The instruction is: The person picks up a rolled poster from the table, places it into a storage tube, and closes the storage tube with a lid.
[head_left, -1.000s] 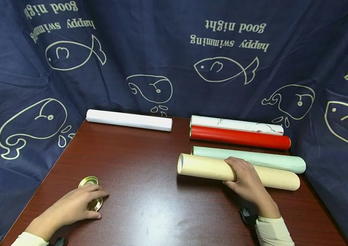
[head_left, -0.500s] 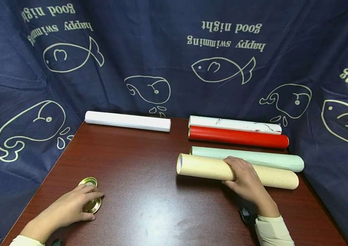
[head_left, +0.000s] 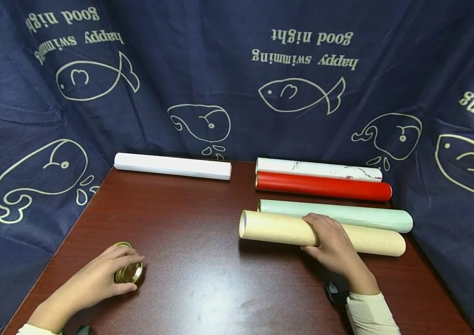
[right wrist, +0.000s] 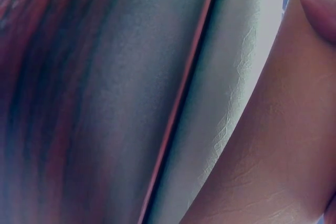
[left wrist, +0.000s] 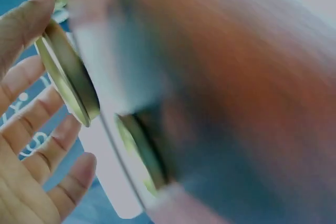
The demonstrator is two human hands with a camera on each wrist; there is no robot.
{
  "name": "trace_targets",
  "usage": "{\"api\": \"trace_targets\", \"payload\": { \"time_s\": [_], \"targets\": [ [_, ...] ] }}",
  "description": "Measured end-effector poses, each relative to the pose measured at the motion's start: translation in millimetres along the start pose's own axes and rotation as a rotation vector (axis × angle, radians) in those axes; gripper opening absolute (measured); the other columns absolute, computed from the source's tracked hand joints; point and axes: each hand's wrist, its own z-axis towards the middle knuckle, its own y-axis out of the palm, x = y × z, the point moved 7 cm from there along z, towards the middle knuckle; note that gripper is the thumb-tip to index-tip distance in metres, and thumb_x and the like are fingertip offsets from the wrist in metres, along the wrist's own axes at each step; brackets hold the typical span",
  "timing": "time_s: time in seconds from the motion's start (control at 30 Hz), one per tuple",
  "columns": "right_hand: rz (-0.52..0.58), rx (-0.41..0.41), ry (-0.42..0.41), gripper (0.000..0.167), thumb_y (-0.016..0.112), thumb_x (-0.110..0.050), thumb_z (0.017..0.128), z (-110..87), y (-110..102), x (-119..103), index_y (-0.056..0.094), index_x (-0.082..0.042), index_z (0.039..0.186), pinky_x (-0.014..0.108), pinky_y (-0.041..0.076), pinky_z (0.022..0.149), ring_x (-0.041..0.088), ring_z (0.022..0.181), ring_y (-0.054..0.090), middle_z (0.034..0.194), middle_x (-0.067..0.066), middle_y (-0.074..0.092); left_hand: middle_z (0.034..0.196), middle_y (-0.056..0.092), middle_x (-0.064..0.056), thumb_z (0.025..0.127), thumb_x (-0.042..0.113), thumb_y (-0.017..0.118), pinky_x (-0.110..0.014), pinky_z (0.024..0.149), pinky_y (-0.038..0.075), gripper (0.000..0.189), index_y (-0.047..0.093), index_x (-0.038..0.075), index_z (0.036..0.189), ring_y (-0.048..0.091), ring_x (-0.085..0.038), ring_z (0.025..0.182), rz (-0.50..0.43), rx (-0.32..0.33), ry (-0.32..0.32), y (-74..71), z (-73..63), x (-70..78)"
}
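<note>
My left hand (head_left: 107,277), at the left of the table, pinches a round gold metal lid (left wrist: 68,74) by its edge between thumb and fingers. The lid is tilted up. Behind the hand a second gold lid (left wrist: 142,153) lies on the table, mostly covered in the head view. On the right, my right hand (head_left: 330,242) grips a cream cardboard tube (head_left: 278,228) around its middle. The tube's left end shows an open mouth; its right end is rounded in outline. Close behind it lies a pale green tube (head_left: 370,216), partly hidden by the hand and the cream tube.
A red tube (head_left: 324,186) and a white patterned tube (head_left: 316,168) lie side by side at the back right. At the back left is a plain white roll (head_left: 171,166). Blue printed cloth (head_left: 220,70) hangs around the dark wooden table (head_left: 186,223).
My left hand has pinched one gold lid and tipped it up from the table. The right hand keeps its hold on the cream tube. The view has shifted slightly.
</note>
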Motion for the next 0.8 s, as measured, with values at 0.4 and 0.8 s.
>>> {"api": "trace_targets", "payload": {
  "time_s": [0.4, 0.8],
  "targets": [
    [-0.003, 0.026, -0.031, 0.075, 0.092, -0.008, 0.052, -3.4, -1.5, -2.1, 0.061, -0.005, 0.121, 0.051, 0.041, 0.095, 0.032, 0.112, 0.058, 0.120, 0.011, 0.064, 0.123, 0.059, -0.001, 0.074, 0.012, 0.089, -0.034, 0.073, 0.057, 0.059, 0.065, 0.010, 0.127, 0.061, -0.014, 0.101, -0.470, 0.131, -0.077, 22.8, 68.8, 25.8],
    [0.010, 0.014, -0.092, 0.074, 0.091, -0.008, 0.053, -6.0, 0.0, -10.0, 0.061, -0.004, 0.121, 0.050, 0.039, 0.095, 0.032, 0.112, 0.057, 0.119, 0.011, 0.064, 0.131, 0.058, -0.013, 0.078, 0.008, 0.085, -0.041, 0.079, 0.058, 0.056, 0.063, 0.004, 0.129, 0.059, -0.025, 0.110, -0.881, 0.165, -0.146, 67.2, 150.6, 64.4]
  ]
}}
